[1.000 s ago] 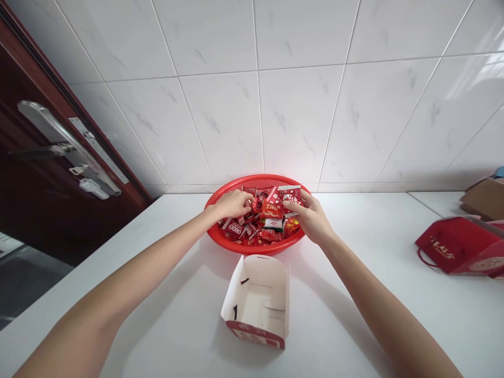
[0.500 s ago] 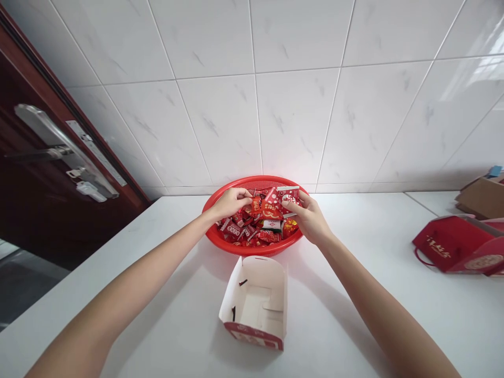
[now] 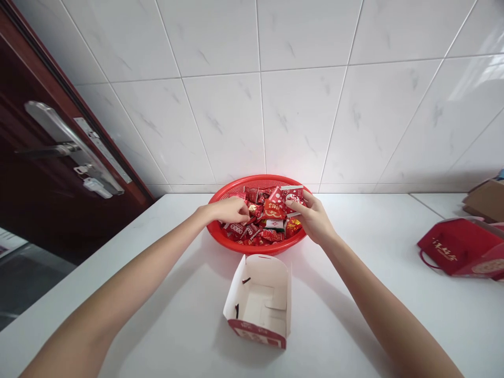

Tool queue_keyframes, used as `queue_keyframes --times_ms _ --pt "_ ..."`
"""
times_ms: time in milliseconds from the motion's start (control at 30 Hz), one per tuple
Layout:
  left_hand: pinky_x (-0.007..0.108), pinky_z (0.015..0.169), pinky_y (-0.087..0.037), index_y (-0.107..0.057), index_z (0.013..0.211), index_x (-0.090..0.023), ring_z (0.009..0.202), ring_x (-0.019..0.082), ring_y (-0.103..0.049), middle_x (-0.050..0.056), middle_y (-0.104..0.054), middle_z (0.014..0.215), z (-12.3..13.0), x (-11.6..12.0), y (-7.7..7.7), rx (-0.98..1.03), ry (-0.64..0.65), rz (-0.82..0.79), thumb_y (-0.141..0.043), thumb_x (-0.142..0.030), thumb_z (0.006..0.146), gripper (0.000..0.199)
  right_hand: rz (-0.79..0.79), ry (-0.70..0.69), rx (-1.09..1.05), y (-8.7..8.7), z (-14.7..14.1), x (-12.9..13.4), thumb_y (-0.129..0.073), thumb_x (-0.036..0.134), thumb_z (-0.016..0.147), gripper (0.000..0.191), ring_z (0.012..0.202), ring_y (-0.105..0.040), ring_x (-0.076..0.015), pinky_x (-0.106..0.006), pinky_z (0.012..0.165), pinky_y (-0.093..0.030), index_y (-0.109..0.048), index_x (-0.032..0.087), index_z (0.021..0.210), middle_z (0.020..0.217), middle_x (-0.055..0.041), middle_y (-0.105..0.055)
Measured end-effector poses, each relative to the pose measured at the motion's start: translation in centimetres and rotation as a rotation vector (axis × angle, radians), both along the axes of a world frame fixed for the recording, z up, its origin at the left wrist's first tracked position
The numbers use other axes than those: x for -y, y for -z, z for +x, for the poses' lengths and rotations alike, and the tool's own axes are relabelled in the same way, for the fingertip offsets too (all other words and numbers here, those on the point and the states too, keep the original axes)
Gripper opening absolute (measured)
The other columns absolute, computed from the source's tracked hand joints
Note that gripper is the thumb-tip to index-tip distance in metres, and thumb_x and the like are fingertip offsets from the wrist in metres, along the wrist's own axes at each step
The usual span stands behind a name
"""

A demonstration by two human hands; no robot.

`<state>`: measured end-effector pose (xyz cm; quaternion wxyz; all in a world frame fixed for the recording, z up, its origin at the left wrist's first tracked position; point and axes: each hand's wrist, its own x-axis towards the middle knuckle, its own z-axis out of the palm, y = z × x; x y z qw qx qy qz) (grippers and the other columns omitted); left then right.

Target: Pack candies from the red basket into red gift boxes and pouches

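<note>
A red oval plastic basket (image 3: 258, 249) stands against the wall, filled with red-wrapped candies (image 3: 271, 235). My left hand (image 3: 230, 209) reaches down over the basket's left side with its fingers bent together among the candies; whatever lies between the fingertips is hidden. At the right side my right hand (image 3: 313, 212) is closed, thumb on top, on red candy packets (image 3: 293, 194) held just above the pile. In front of the basket sits an open-topped paper box (image 3: 258, 333), white inside and red on its near face, with nothing inside.
Farther right on the white counter (image 3: 354, 252) lies a red gift box (image 3: 449, 247) with a cord handle. Behind it is a brown cardboard box (image 3: 486, 199). White tiles (image 3: 299, 115) rise at the back, and a dark red door (image 3: 43, 173) with keys stands at left.
My left hand has moved away from the packets by my right hand, down and left into the candies. My right hand keeps its hold. The view has shifted slightly.
</note>
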<state>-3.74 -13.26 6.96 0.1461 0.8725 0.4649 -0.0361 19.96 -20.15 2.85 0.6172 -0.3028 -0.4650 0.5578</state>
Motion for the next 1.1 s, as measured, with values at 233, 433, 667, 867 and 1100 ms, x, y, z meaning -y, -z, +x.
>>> queue_keyframes --times_ms 233,433,667,867,1100 --pt "0.030 0.056 -0.031 -0.049 0.050 -0.020 0.057 0.021 -0.058 0.002 -0.058 0.054 2.5 -0.3 1.5 -0.229 0.048 0.189 -0.075 -0.045 0.073 0.043 0.010 -0.004 0.012 0.0 0.0 0.0 -0.086 0.037 0.070 0.031 0.092 -0.072 -0.0246 -0.039 0.086 -0.058 -0.073 0.025 0.096 0.096 -0.0016 -0.078" --pt "0.030 0.055 -0.032 -0.045 0.048 -0.020 0.055 0.021 -0.058 0.002 -0.058 0.053 2.8 -0.8 2.1 -0.202 -0.002 0.244 -0.072 -0.032 0.074 0.039 0.008 -0.001 0.019 0.1 0.0 -0.1 -0.086 0.037 0.070 0.032 0.092 -0.072 -0.0247 -0.040 0.086 -0.058 -0.072 0.025 0.096 0.096 -0.0015 -0.078" --pt "0.031 0.055 -0.031 -0.053 0.057 -0.021 0.067 0.022 -0.062 0.006 -0.066 0.064 0.7 -1.9 0.9 -0.164 -0.107 0.329 -0.049 -0.016 0.081 0.024 0.016 -0.009 0.022 0.3 0.1 -0.2 -0.086 0.037 0.071 0.032 0.094 -0.072 -0.0250 -0.040 0.086 -0.058 -0.072 0.024 0.097 0.099 -0.0019 -0.078" --pt "0.030 0.058 -0.035 -0.053 0.060 -0.023 0.065 0.020 -0.062 0.002 -0.064 0.061 -0.7 -2.1 0.4 -0.124 -0.164 0.319 -0.047 -0.024 0.085 0.026 0.012 -0.023 0.006 0.0 0.0 0.0 -0.085 0.036 0.071 0.031 0.093 -0.073 -0.0253 -0.041 0.087 -0.058 -0.072 0.025 0.097 0.097 -0.0016 -0.078" --pt "0.029 0.059 -0.037 -0.064 0.068 -0.023 0.065 0.020 -0.061 0.000 -0.066 0.064 -1.0 -2.2 0.9 0.016 -0.169 0.231 -0.046 -0.029 0.087 0.027 -0.005 0.001 0.020 0.0 0.0 0.0 -0.086 0.036 0.070 0.031 0.094 -0.073 -0.0260 -0.042 0.088 -0.058 -0.073 0.025 0.096 0.097 -0.0019 -0.079"
